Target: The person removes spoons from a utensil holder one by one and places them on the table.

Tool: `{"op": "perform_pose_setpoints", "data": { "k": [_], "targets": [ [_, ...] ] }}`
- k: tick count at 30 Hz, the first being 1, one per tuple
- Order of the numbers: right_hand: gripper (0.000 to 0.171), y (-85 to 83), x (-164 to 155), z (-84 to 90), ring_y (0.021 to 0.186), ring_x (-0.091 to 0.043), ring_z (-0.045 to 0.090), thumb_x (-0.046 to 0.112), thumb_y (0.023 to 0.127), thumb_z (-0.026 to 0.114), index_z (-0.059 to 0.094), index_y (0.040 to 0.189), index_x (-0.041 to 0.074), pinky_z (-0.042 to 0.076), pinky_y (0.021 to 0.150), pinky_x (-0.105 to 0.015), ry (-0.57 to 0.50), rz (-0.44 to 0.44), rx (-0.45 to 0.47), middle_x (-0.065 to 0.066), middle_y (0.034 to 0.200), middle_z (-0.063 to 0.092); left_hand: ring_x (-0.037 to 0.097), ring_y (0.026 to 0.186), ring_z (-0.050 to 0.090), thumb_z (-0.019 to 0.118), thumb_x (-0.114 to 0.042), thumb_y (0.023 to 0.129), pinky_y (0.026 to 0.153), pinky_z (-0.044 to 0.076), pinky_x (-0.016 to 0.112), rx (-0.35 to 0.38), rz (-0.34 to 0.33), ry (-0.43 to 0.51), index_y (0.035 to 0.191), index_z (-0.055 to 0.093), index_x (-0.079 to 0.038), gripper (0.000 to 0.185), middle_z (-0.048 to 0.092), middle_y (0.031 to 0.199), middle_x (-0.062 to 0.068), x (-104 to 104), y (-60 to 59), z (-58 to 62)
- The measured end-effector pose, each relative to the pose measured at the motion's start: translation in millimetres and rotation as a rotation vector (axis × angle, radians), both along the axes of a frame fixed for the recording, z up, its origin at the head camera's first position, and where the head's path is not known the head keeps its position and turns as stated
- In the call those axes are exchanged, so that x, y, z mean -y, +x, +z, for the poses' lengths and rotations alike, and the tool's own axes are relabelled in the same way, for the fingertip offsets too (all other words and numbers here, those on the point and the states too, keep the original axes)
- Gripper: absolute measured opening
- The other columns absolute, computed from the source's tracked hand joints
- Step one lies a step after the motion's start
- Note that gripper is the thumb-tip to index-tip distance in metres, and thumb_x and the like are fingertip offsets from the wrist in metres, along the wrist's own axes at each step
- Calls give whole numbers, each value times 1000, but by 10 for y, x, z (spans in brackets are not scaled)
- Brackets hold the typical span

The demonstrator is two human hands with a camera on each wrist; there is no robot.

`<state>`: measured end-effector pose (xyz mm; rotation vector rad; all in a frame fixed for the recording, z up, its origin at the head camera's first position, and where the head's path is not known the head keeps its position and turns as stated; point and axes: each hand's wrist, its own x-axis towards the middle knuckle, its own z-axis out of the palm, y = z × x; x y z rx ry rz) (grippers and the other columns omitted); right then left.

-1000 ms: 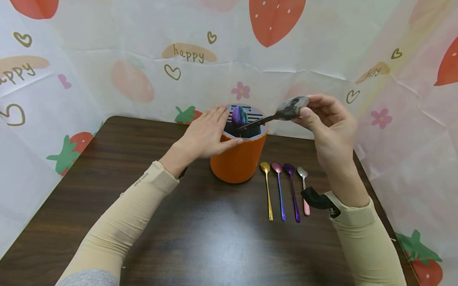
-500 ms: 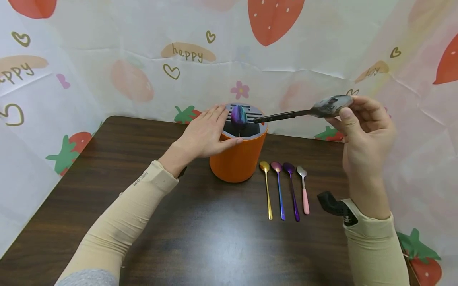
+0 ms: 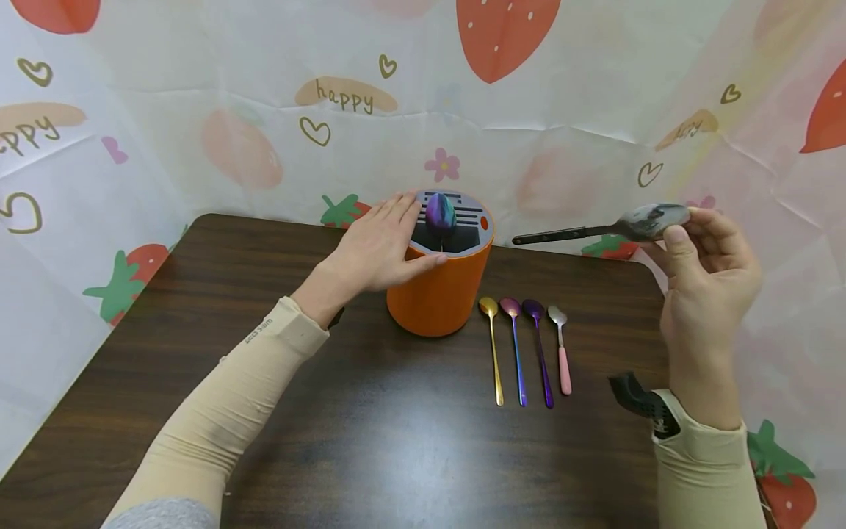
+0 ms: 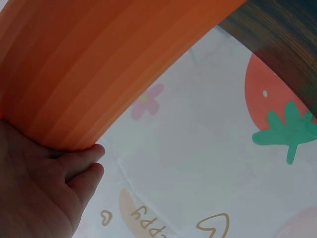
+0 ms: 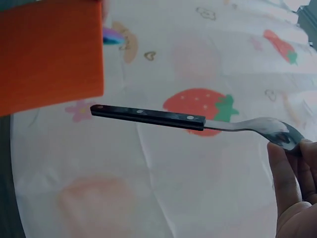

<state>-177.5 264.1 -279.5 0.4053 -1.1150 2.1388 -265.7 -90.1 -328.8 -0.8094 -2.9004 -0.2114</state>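
My right hand (image 3: 710, 275) pinches a black-handled metal spoon (image 3: 581, 231) by its bowl, in the air right of the orange utensil holder (image 3: 439, 294). The spoon's handle points left towards the holder, apart from it; in the right wrist view the whole spoon (image 5: 148, 116) shows. My left hand (image 3: 377, 246) rests on the holder's left rim, fingers straight and thumb along the front edge. An iridescent purple-blue spoon (image 3: 440, 213) stands in the holder's opening, its handle mostly hidden inside. In the left wrist view, fingertips (image 4: 89, 168) touch the holder's rim.
Right of the holder, a gold spoon (image 3: 494, 353), a pink-and-blue spoon (image 3: 516, 353), a purple spoon (image 3: 540, 353) and a pink-handled spoon (image 3: 562, 360) lie in a row on the dark wooden table (image 3: 317, 433). A strawberry-print cloth (image 3: 562, 88) hangs behind.
My right hand has drawn the black-handled spoon rightward, away from the holder; its handle end was over the opening before, then cleared the rim. The left hand stays on the rim.
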Motion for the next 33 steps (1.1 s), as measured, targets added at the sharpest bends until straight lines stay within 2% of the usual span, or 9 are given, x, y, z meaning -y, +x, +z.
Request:
{"op": "perform_pose_setpoints", "data": {
  "k": [5,11,17,23,33],
  "targets": [
    [32,-16,-113,-78,76,-29,70,-23,83,73,60,112,-27,64,66,-36,14,1,65,-24,89,67,34,160,14,32,-81,97,130,14,47,4,2,-2,165,20,0,107,14,174,15,8,2,5],
    [25,-62,-263,-167,72,-21,71,-17,84,75,69,108,-21,62,62,-26,125,-8,274,-18,89,74,34,160,14,33,-81,97,130,13,46,6,3,-3,165,21,1,106,14,173,16,11,2,12],
    [17,-132,-463,-293,79,-16,71,-12,89,73,75,106,-10,62,66,-24,206,150,446,-12,94,75,34,160,14,33,-80,97,130,13,46,10,4,-5,165,21,1,106,14,173,16,6,3,10],
    [15,-206,-635,-395,74,-15,73,-9,94,70,78,104,-2,61,68,-22,309,271,539,-6,95,78,34,160,14,32,-81,97,130,13,46,6,-1,-1,165,21,1,107,14,173,16,1,3,9],
    [23,-388,-903,-608,81,-12,75,-9,100,62,81,101,4,62,72,-24,450,442,680,-4,95,79,34,160,14,33,-80,98,130,13,46,4,2,-5,165,21,1,106,15,173,16,2,-6,6]
  ]
}}
